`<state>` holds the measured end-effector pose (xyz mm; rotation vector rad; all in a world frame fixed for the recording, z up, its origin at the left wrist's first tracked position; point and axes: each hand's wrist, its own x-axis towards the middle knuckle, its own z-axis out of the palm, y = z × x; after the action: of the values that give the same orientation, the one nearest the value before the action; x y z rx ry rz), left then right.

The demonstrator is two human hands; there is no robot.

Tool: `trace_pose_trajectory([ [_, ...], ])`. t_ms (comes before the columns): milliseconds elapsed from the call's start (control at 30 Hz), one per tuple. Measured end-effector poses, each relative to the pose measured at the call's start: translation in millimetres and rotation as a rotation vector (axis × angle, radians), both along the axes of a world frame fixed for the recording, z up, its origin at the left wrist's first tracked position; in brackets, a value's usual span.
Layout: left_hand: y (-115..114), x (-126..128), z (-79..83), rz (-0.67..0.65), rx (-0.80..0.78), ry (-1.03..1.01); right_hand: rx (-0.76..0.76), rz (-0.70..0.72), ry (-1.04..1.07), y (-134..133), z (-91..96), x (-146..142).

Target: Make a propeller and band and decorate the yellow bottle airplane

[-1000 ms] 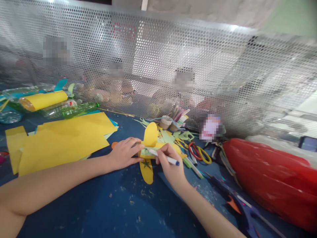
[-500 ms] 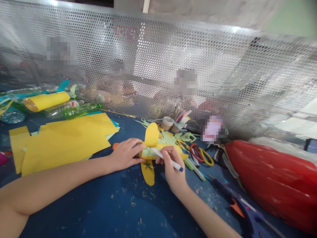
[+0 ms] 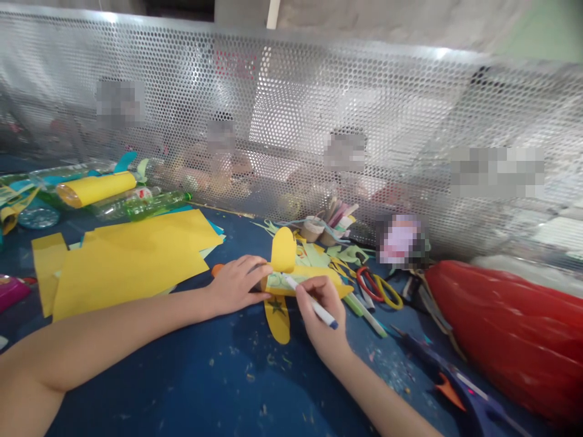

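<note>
A toy plane made from a bottle wrapped in yellow paper [image 3: 319, 274] lies on the blue table in front of me. It has rounded yellow wings, the near one [image 3: 277, 328] bearing a dark star, and an orange cap at its left end. My left hand [image 3: 240, 282] is closed over the bottle's cap end, fingers curved round it. In my right hand [image 3: 325, 303] is a white marker with a blue end [image 3: 324, 314], gripped like a pen. Its tip touches or hovers just over a pale green patch [image 3: 276, 281] with drawn lines on the plane's side.
Yellow paper sheets [image 3: 132, 258] lie to the left, with plastic bottles [image 3: 157, 205] behind. Red-handled scissors [image 3: 368, 284], markers and paper scraps sit right of the plane. A purple glue gun [image 3: 460, 382] and red bag [image 3: 505, 328] are further right. A perforated metal screen [image 3: 291, 91] stands behind; people show through it.
The view has shifted slightly, so things appear a little further right. The marker's blue end has tilted down slightly; its tip stays at the green patch. My left hand stays on the plane.
</note>
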<state>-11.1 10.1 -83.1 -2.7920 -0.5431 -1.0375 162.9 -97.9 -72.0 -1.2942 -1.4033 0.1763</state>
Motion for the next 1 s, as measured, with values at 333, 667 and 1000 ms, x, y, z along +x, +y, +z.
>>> trace_pose_trajectory([
  [333,-0.5,-0.6,-0.9,-0.002,0.028,-0.011,-0.016,-0.026,0.058,1.4,1.2,1.1],
  [667,0.4,-0.6,-2.5,-0.005,0.009,0.002,-0.051,-0.035,0.082,3.8,4.7,2.8],
  [1000,0.4,-0.6,-1.6,0.001,0.036,0.004,-0.091,-0.028,0.062,5.4,8.9,0.8],
])
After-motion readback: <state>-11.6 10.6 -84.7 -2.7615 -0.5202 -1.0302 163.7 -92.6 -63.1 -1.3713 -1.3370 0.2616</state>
